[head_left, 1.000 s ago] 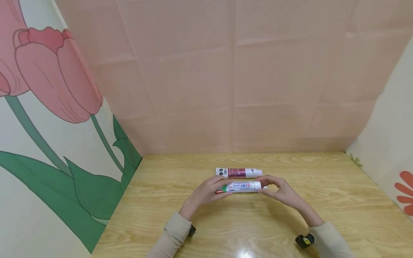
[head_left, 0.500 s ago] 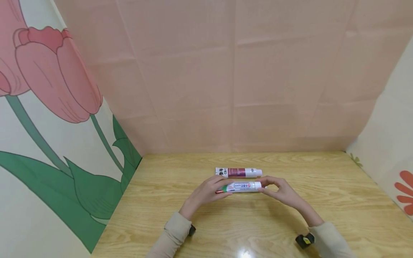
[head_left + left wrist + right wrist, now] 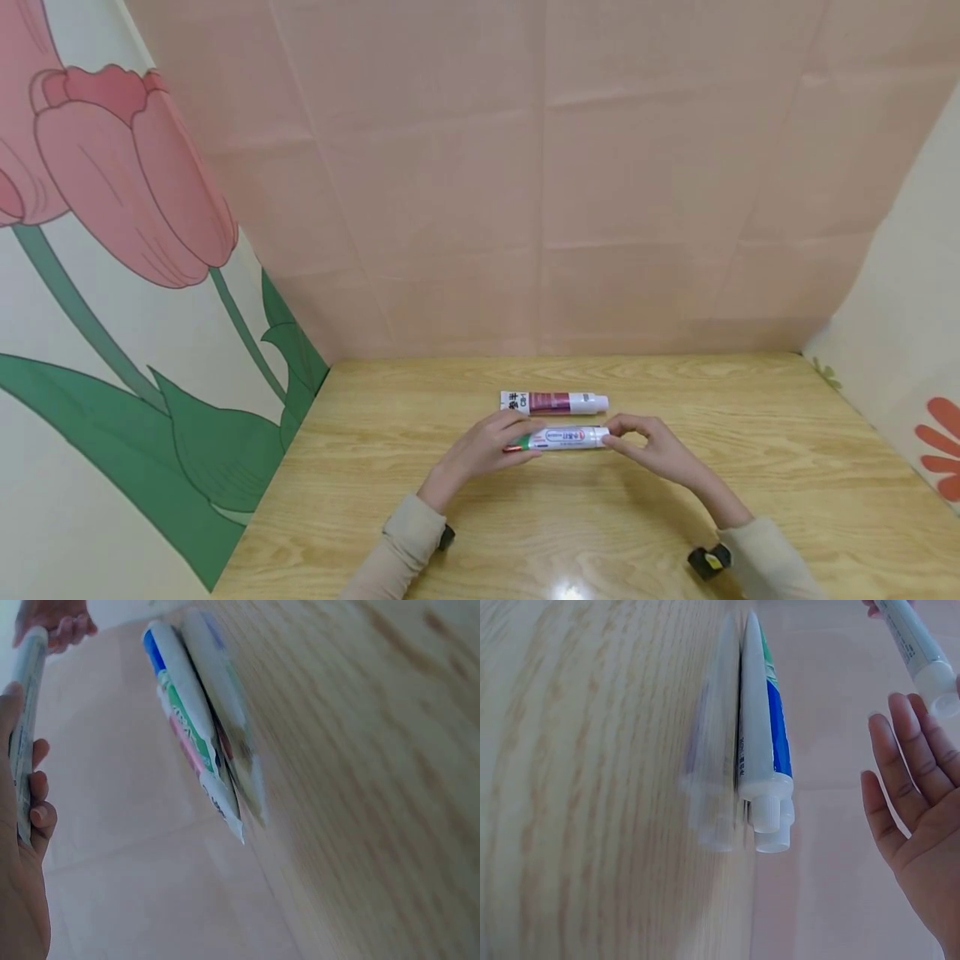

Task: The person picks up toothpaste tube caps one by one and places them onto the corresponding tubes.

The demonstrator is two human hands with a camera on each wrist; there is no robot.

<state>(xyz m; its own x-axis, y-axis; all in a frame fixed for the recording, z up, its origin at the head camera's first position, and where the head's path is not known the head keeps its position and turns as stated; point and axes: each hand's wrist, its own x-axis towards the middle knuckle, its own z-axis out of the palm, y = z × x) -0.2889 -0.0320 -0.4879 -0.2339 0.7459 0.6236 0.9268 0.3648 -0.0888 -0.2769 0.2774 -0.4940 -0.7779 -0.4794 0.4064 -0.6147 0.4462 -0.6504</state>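
Note:
A white toothpaste tube with a blue-and-red label and a green and red tail end is held level above the table. My left hand grips its tail end, fingers behind and thumb in front. At the white cap, the thumb and forefinger of my right hand pinch it; in the right wrist view that hand's other fingers are spread loosely. Behind lies a maroon-and-white tube. Both wrist views show a blue, green and white tube lying on the tabletop, hidden in the head view, with another tube beside it.
The light wood table ends at a pink cloth backdrop. A wall with painted tulips stands on the left, and a pale wall with flower pictures on the right.
The held tube has shifted slightly right and toward me, so the white cap peeking out below it at the right is now covered. Both hands have barely moved.

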